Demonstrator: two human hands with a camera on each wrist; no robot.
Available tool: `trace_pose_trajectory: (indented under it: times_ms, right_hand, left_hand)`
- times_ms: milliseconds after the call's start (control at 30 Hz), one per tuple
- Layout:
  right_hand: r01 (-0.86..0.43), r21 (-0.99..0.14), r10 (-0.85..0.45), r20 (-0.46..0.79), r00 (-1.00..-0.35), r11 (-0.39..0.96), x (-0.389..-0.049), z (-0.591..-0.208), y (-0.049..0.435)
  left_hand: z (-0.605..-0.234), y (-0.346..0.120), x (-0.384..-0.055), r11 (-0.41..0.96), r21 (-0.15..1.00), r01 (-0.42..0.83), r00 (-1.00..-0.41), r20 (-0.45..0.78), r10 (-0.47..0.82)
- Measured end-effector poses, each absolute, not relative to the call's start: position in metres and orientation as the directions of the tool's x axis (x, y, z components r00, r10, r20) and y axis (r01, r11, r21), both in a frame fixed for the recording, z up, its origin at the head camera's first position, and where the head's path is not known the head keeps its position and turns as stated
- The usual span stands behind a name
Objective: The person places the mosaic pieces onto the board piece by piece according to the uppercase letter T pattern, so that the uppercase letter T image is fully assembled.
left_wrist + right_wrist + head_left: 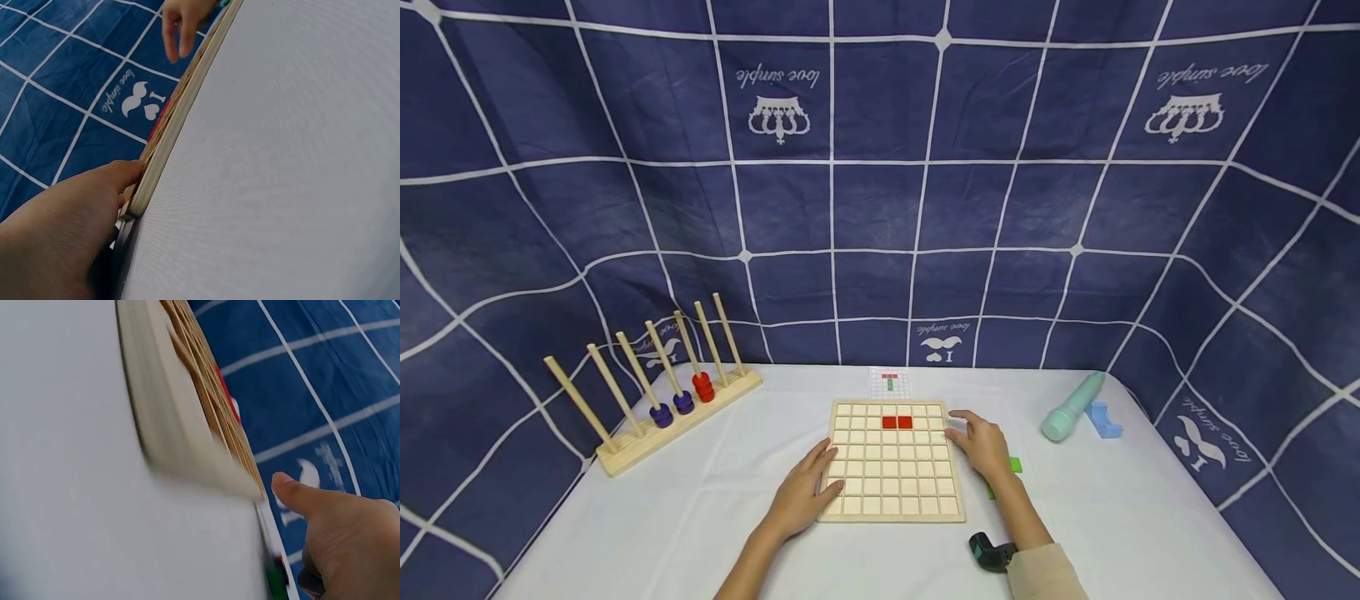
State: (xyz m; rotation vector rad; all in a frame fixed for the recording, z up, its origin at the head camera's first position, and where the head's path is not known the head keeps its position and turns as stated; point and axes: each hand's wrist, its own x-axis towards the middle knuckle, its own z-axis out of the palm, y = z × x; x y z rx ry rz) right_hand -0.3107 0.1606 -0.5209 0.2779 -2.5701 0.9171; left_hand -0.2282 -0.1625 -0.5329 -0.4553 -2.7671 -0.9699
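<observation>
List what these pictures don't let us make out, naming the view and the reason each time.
Green tiles: head view; right forearm covers part, so their number is uncertain.
Card: head view; its finest marks are too small.
Board: right wrist view; blur smears its near corner.
Right hand: left wrist view; the top edge cuts it off.

One grid board [891, 485], two red tiles [889, 422], one pattern card [890, 382], seven pegs [581, 405] (green tiles [1016, 465] partly hidden, uncounted)

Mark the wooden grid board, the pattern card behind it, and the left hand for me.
Wooden grid board [891, 469]: head view, on a bare cell near its middle.
Pattern card [890, 384]: head view, on its printed green squares.
Left hand [800, 495]: head view, on the back of the hand.
</observation>
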Motion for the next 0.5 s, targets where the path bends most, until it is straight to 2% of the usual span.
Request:
trace_pose_trajectory:
  times_ms: [233,500]
  right_hand:
    - [-0.28,-0.567,-0.008,0.434,-0.901,0.775,-0.306,-0.523,0.198]
    - [-0.27,-0.573,-0.009,0.417,-0.909,0.774,-0.303,-0.526,0.206]
  left_hand:
    - [-0.531,-0.164,-0.228,0.745,0.58,0.329,-0.942,0.255,0.218]
    - [-0.533,-0.163,-0.229,0.745,0.576,0.336,-0.94,0.258,0.225]
